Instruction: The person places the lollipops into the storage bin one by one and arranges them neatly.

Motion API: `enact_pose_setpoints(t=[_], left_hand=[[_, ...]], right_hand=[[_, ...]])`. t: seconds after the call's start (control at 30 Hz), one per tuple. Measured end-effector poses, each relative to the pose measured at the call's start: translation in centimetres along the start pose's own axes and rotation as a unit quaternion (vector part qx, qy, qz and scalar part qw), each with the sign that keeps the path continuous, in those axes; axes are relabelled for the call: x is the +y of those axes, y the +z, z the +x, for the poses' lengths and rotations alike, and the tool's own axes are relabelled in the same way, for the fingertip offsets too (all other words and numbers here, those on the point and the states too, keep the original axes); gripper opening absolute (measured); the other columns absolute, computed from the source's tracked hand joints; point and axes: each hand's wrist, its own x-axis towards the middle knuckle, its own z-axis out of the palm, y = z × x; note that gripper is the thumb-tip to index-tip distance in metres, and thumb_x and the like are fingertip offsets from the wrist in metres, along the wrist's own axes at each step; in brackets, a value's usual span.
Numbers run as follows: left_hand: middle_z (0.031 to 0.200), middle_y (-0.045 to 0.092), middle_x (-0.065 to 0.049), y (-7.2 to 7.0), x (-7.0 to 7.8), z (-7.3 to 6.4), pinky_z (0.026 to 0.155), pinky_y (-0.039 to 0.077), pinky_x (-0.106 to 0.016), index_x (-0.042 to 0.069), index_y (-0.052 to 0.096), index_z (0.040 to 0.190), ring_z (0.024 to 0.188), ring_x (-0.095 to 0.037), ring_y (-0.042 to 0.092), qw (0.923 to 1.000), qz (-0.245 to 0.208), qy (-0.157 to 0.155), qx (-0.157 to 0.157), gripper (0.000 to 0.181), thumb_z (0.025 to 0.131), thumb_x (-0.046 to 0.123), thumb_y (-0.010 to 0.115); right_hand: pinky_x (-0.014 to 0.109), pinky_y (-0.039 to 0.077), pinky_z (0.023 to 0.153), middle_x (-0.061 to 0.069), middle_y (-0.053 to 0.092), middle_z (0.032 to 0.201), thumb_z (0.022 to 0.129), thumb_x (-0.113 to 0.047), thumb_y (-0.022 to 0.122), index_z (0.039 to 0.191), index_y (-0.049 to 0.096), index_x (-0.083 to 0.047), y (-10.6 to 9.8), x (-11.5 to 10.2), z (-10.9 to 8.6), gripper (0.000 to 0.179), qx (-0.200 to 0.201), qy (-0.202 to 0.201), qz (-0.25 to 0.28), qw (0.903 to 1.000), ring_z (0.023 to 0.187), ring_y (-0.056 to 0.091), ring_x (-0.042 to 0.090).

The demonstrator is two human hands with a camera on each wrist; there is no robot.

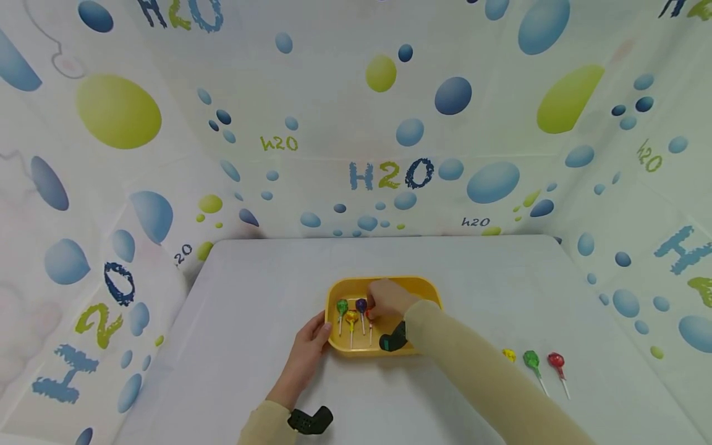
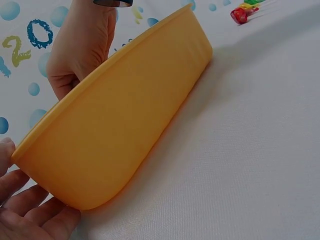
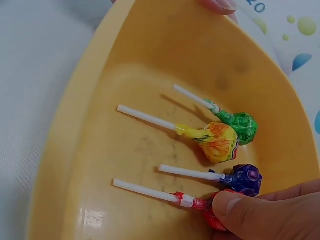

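Note:
A yellow plastic tray [image 1: 367, 353] stands on the white table. My left hand [image 1: 310, 340] grips its left end, thumb at the rim and fingers against the outer wall. Inside the tray, my right hand [image 1: 390, 298] pinches the wrapped head of a red lollipop [image 3: 199, 203] between thumb and fingers. Beside it in the right wrist view lie a purple lollipop [image 3: 246, 180], a yellow lollipop [image 3: 220, 143] and a green lollipop [image 3: 245, 128], sticks all pointing the same way. Part of the red head is hidden under the thumb.
On the table to the right, beyond my right forearm, lie another yellow lollipop [image 1: 508, 355], partly hidden by the sleeve, a green lollipop [image 1: 531, 360] and a red lollipop [image 1: 556, 360]. A patterned curtain [image 1: 334, 111] surrounds the table [image 1: 267, 266] at the back and sides.

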Motion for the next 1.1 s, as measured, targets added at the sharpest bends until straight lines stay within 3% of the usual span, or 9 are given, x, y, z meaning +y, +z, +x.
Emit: enact_pose_setpoints(t=[0.43,0.6,0.77,0.93,1.1], left_hand=[[0.159,0.042,-0.023,0.1,-0.1,-0.2,0.111,0.05,-0.043,0.002,0.033,0.159,0.14,-0.037,0.051,0.9999,0.011,0.003,-0.001,0.054,0.111,0.025,0.045],[0.159,0.042,-0.023,0.1,-0.1,-0.3,0.111,0.05,-0.044,0.002,0.032,0.159,0.141,-0.037,0.05,0.9999,0.01,0.005,-0.001,0.055,0.111,0.025,0.045],[0.16,0.041,-0.023,0.3,-0.2,-0.2,0.112,0.048,-0.046,0.002,0.031,0.159,0.141,-0.037,0.05,0.9999,0.011,0.006,-0.006,0.055,0.111,0.026,0.045],[0.159,0.042,-0.023,0.3,-0.3,0.0,0.112,0.049,-0.046,0.001,0.031,0.159,0.141,-0.037,0.051,0.9996,0.025,0.011,-0.005,0.056,0.111,0.027,0.045],[0.159,0.043,-0.022,0.1,-0.4,0.1,0.113,0.048,-0.046,0.002,0.031,0.159,0.142,-0.036,0.05,0.9996,0.027,0.01,0.0,0.055,0.111,0.026,0.044]], right_hand=[[0.032,0.057,0.088,0.002,0.072,0.095,0.09,-0.022,0.081,0.1,0.076,-0.009,-0.1,0.4,-0.1,0.018,-0.005,0.012,0.004,0.9999,0.085,0.058,0.016],[0.035,0.058,0.09,0.005,0.071,0.101,0.092,-0.021,0.078,0.107,0.074,-0.006,-1.4,1.5,-1.2,0.021,0.03,-0.007,0.034,0.9989,0.09,0.06,0.018],[0.039,0.059,0.096,0.01,0.073,0.112,0.096,-0.02,0.073,0.118,0.072,-0.003,-4.4,5.1,-5.3,0.028,0.084,0.005,0.104,0.991,0.1,0.066,0.023],[0.046,0.061,0.095,0.018,0.072,0.121,0.099,-0.019,0.068,0.125,0.068,-0.001,-6.3,12.9,-11.4,0.032,0.173,0.036,0.143,0.9738,0.109,0.07,0.032],[0.056,0.059,0.094,0.027,0.069,0.124,0.101,-0.02,0.065,0.13,0.064,0.005,-6.6,20.7,-19.0,0.038,0.23,0.095,0.12,0.961,0.112,0.067,0.044]])
